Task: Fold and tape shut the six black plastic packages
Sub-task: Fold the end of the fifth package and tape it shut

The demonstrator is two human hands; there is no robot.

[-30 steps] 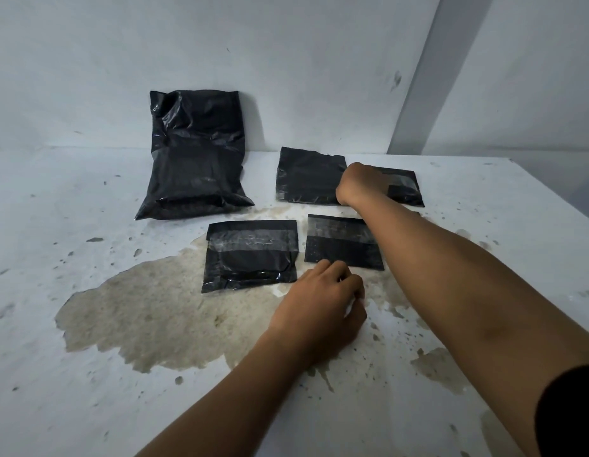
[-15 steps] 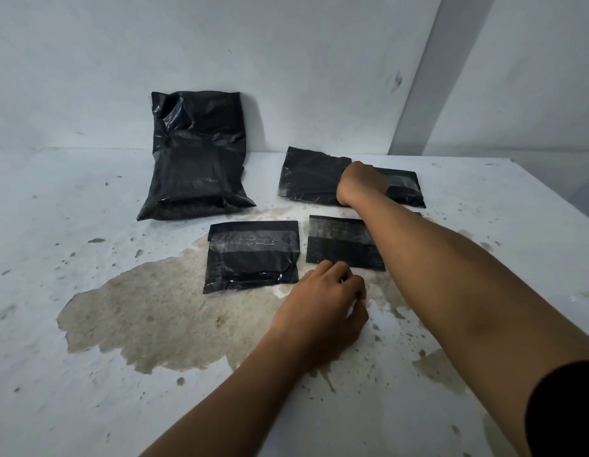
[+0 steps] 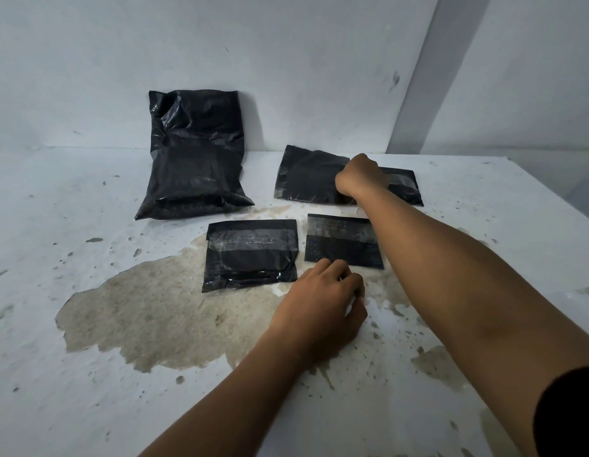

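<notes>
On the white, stained table (image 3: 88,374) I can count five black plastic packages, although the task speaks of six; the sixth one I cannot find in this view, it may be hidden or out of the picture. Three of them look finished: the front left package (image 3: 250,255) near the centre and the front right package (image 3: 342,240) just beside it at its 3 o'clock each carry a band of clear tape, and the far right package (image 3: 402,186) at about 1 o'clock also shows tape on its fold. The far flat package (image 3: 309,174), touching or partly over the taped one, shows no tape that I can see, so I judge it is the one in work. The large package (image 3: 194,153) at 11 o'clock leans against the wall (image 3: 286,61), crumpled and untaped. The right hand (image 3: 359,176) is closed like a fist and rests where the two far packages meet; if it pinches plastic or tape, I cannot tell. The left hand (image 3: 323,305) lies on the table at 6 o'clock from the front right package, its fingers curled together, apparently holding nothing. So at least two packages remain.
</notes>
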